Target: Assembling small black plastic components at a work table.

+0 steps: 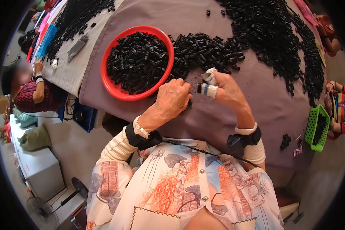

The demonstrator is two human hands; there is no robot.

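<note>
My left hand (170, 100) is closed, its fingers curled down beside the red round tray (104, 78). A small black piece (190, 102) shows at its fingertips; the rest of its grip is hidden. To the right, my right hand (230, 91) is raised over the cloth, with pale wraps on the thumb and forefinger. A gap parts those two digits, and a dark spot shows at the thumb's tip. Small black cylindrical pieces (138, 61) fill the tray. More of them lie in a loose heap (205, 51) just beyond my hands.
A large spread of black pieces (264, 34) covers the far right of the mauve tablecloth (203, 119). At the right edge stands a green basket (312, 126), beside a small cluster of pieces (285, 142). Another person (34, 90) sits at the left, near a fan (42, 211).
</note>
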